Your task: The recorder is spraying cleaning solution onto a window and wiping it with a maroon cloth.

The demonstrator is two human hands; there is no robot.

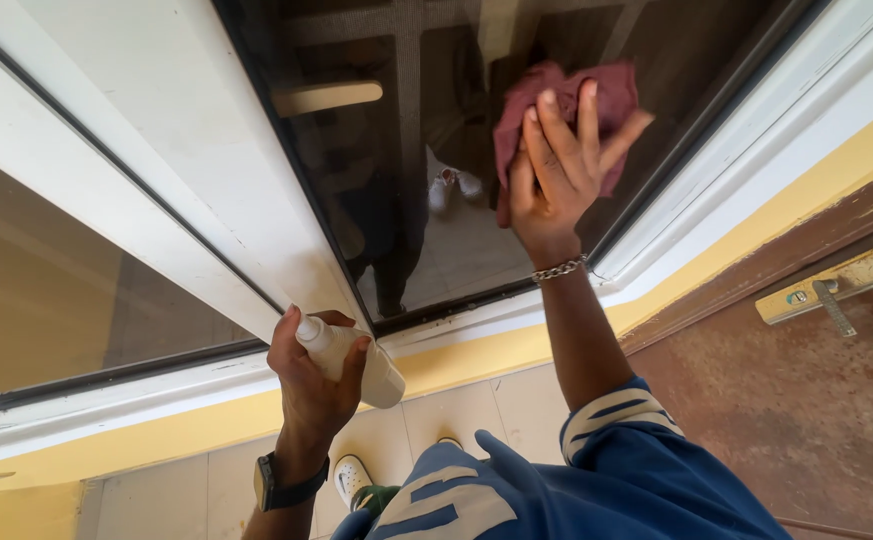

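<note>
The right hand (556, 170) presses a dark red cloth (566, 110) flat on the dark window glass (396, 150), fingers (561, 130) spread wide. The left hand (311, 380) has its fingers closed around a white spray bottle (356, 365), low by the white window frame (256, 200).

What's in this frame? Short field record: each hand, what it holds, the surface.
left hand: gripping a small white plastic spray bottle, held near the white window frame
right hand: fingers spread, pressing a crumpled maroon cloth flat on the dark glass pane
wrists: dark watch left, metal chain bracelet right
</note>
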